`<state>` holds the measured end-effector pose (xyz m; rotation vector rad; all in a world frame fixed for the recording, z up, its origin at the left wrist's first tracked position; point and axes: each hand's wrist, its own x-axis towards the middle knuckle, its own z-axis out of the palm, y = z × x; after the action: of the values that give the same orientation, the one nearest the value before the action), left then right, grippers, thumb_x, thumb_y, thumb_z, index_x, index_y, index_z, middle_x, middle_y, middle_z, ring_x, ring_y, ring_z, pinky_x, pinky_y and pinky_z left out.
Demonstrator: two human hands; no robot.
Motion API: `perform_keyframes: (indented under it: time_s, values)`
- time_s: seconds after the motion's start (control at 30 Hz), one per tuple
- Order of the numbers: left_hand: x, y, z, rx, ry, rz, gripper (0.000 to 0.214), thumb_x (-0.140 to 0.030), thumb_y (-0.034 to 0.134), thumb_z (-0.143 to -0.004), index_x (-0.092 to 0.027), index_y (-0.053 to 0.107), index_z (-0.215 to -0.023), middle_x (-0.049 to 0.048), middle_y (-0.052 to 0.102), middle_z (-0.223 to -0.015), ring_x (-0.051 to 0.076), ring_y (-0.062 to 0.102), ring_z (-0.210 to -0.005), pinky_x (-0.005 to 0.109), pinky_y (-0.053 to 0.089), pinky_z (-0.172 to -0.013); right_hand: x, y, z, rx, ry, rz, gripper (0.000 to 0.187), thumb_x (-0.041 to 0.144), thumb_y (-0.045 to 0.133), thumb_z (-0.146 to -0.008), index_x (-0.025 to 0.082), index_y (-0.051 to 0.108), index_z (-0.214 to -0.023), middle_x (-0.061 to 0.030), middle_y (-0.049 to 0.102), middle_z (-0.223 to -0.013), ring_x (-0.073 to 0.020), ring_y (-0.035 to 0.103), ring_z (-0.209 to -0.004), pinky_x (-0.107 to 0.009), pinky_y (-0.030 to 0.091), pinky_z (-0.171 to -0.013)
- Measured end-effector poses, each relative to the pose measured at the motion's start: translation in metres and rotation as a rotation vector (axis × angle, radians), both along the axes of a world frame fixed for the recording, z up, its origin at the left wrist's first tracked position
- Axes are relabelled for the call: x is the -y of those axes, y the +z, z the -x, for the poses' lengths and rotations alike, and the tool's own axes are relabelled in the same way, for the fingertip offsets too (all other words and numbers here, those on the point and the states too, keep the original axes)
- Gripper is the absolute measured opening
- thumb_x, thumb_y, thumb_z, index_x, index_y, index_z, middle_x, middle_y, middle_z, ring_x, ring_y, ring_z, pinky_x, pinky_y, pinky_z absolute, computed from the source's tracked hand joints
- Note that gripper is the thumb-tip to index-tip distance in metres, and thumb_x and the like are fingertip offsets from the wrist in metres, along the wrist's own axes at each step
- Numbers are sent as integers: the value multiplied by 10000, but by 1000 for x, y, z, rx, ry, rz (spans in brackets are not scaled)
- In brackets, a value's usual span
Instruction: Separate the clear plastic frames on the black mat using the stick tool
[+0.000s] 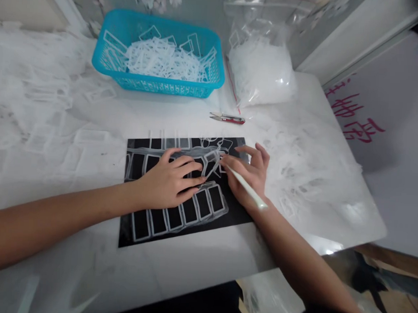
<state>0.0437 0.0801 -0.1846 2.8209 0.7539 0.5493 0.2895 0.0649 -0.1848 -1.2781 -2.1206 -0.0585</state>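
On a black mat [237, 213] lie several pale, clear-edged rectangular frames [197, 206], joined in strips. My left hand [175, 179] rests palm down over the middle of these strips, fingers spread, with its fingertips by a loose, skewed frame [211, 168]. Opposite it, my right hand [248, 174] is closed around a slim white pen-like tool [247, 189], whose rear end slants back over the wrist. The tool's tip is hidden near the fingertips, beside small twisted frame pieces [225, 145] at the mat's upper right.
Behind the mat stands a blue plastic basket [163, 86] heaped with white frames. To its right is a clear bag [263, 71] full of white pieces. Thread snips [227, 118] lie between bag and mat. Translucent frame sheets [35, 79] pile up at left, scraps [305, 165] at right.
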Motion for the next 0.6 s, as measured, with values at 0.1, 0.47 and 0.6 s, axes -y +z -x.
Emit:
perform_keyframes:
  time_s: [0.1, 0.47, 0.6]
  values:
    - [0, 0, 1, 1, -5, -4, 265, -285, 555, -951, -262, 704, -1169, 66, 679, -1208, 262, 585, -1160, 549, 313, -1084, -7, -2, -7, -25, -104, -37, 196, 204, 640, -895, 372, 672, -991, 33, 754, -896, -261, 615, -1056, -545, 328, -1105]
    - [1, -4, 1, 11, -8, -33, 270, -303, 521, -973, -266, 697, -1174, 64, 677, -1200, 249, 592, -1137, 520, 295, -1072, -36, 4, -86, -157, -643, -223, 197, 336, 565, -939, 193, 697, -907, -84, 682, -898, -271, 590, -999, -512, 445, -951]
    - [1, -8, 1, 36, -20, -51, 268, -327, 533, -974, -273, 688, -1185, 67, 670, -1209, 247, 582, -1140, 495, 300, -1060, -27, 7, -125, -300, -863, -193, 322, 422, 533, -940, 141, 683, -988, -108, 668, -921, -269, 600, -986, -490, 475, -929]
